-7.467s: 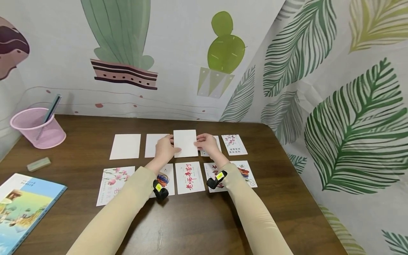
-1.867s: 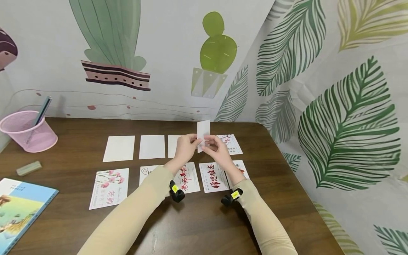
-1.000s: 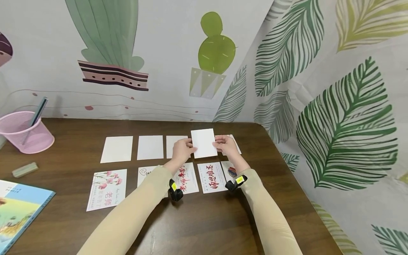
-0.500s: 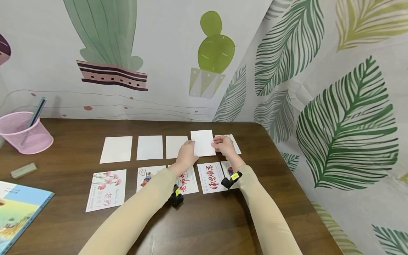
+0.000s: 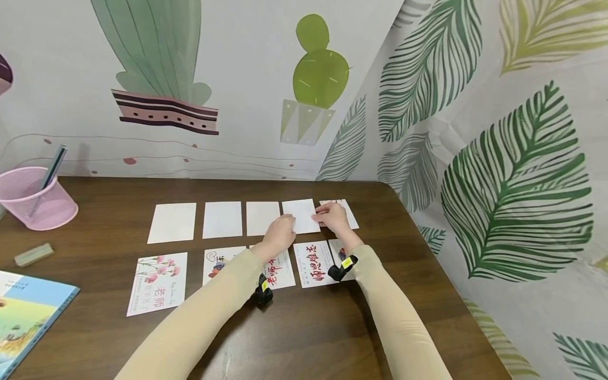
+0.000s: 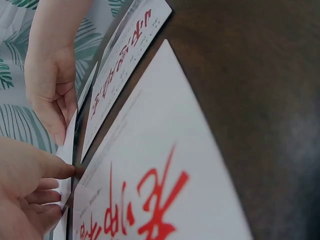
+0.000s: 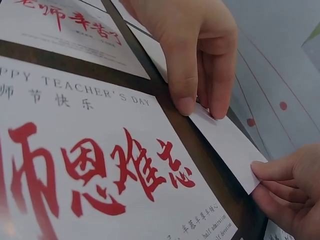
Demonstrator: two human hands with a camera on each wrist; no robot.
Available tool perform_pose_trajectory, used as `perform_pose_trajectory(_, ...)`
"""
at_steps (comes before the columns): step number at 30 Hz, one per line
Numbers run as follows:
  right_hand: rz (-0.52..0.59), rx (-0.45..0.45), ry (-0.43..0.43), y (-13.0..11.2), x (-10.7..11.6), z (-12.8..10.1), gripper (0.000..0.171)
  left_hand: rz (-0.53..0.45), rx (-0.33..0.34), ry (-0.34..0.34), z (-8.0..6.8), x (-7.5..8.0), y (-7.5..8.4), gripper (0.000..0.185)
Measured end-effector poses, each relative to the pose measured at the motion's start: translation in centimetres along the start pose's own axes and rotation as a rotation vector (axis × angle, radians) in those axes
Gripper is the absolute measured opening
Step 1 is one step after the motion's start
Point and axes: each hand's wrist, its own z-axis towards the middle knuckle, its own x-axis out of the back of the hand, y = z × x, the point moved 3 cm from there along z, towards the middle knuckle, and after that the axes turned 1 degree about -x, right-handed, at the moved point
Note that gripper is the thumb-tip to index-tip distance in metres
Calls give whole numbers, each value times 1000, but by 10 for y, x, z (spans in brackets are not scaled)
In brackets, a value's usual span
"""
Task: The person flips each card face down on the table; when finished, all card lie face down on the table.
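Fingers of the left hand (image 5: 281, 232) and right hand (image 5: 332, 216) pinch the blank card (image 5: 301, 215), now down flat on the table (image 5: 304, 327) instead of held up. It sits fourth in the far row, with one picture card (image 5: 349, 211) at three o'clock not yet turned.

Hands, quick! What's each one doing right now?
Left hand: pinches the left edge of the blank card.
Right hand: pinches the same card's right edge.
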Motion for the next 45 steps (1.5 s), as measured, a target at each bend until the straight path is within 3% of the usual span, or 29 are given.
perform_pose_trajectory(11,-64,31,-8,0,12,-5,25,12,3,-16,1,-1,4,35)
perform_pose_trajectory(18,-202,198,62,7,41,-9,20,18,-5,-2,1,-1,7,36)
perform_pose_trajectory(22,-241,256,123,17,63,-10,19,-66,5,14,3,-2,15,42)
perform_pose_trajectory(29,-252,221,135,37,87,-10,22,-324,11,0,16,-13,38,48)
perform_pose_trajectory(33,-256,175,121,45,90,-8,26,-450,25,-60,23,-21,51,51)
perform_pose_trajectory(40,-273,119,92,51,91,-7,38,-326,-58,-230,26,-39,71,62)
perform_pose_trajectory(45,-292,97,62,55,89,-8,46,-313,-51,-254,29,-45,75,66)
